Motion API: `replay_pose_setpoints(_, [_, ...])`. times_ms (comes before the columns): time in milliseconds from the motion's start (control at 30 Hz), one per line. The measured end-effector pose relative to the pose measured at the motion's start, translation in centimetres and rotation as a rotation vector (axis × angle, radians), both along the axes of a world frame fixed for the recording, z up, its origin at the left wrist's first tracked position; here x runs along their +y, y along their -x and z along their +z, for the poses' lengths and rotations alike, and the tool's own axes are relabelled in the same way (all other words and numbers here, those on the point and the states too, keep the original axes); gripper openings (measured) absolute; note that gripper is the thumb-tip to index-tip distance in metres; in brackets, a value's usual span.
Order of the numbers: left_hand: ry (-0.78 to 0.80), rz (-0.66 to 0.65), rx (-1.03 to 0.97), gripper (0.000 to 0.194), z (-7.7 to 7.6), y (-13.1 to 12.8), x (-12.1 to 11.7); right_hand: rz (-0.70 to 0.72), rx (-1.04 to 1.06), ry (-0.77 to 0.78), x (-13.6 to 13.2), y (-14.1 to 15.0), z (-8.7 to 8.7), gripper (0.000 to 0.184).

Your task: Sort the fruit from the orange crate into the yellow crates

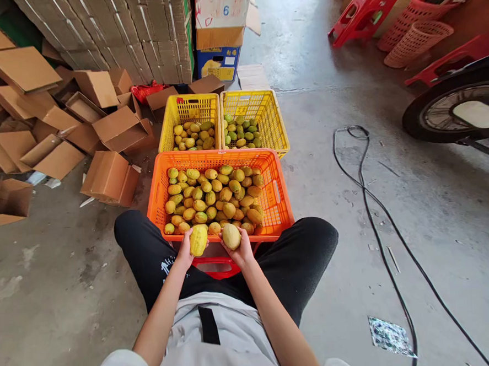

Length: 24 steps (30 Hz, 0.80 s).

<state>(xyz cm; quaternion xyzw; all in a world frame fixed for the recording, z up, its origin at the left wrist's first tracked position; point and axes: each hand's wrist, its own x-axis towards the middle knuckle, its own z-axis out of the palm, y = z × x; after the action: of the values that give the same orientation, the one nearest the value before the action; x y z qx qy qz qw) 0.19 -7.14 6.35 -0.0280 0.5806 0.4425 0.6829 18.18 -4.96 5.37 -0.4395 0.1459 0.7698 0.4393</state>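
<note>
My left hand is wrapped round a yellow, ridged oval fruit, a melon or papaya by its look. A paler, rounder fruit of similar size sits in my right hand. Both hands are side by side over the near edge of an orange plastic crate, between my knees. Many yellow, green and brownish fruits fill much of that crate, with its right end showing bare wall. The fingers behind each held fruit are partly hidden.
Two yellow crates with more fruit stand beyond the orange one. Cardboard boxes are heaped at left, before a tall carton stack. A black cable snakes over the floor at right, near a motorbike wheel. Red stools stand farther back.
</note>
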Motion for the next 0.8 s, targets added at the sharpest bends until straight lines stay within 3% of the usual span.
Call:
replay_pose_setpoints(167, [-0.012, -0.025, -0.063, 0.048, 0.6, 0.1, 0.1, 0.023, -0.006, -0.015, -0.1, 0.0, -0.7, 0.026])
replay_pose_setpoints(400, [-0.018, -0.003, -0.093, 0.047, 0.9, 0.1, 0.1, 0.050, 0.011, 0.029, -0.1, 0.2, -1.3, 0.029])
replay_pose_setpoints(533, [-0.031, -0.016, -0.084, 0.042, 0.4, 0.2, -0.1, 0.073, 0.025, 0.014, -0.2, 0.4, -0.4, 0.037])
replay_pose_setpoints(633, [-0.064, -0.034, -0.024, 0.038, -0.1, 0.1, -0.4, 0.070, -0.063, -0.061, -0.3, 0.8, 0.6, 0.025])
replay_pose_setpoints(700, [-0.109, -0.026, 0.027, 0.045, -0.3, 0.0, -0.5, 0.073, -0.132, -0.104, -0.4, 1.0, 1.1, 0.017])
replay_pose_setpoints(800, [-0.162, 0.008, 0.088, 0.058, -0.3, -0.1, -0.6, 0.096, -0.154, -0.145, -0.5, 1.3, 1.5, 0.021])
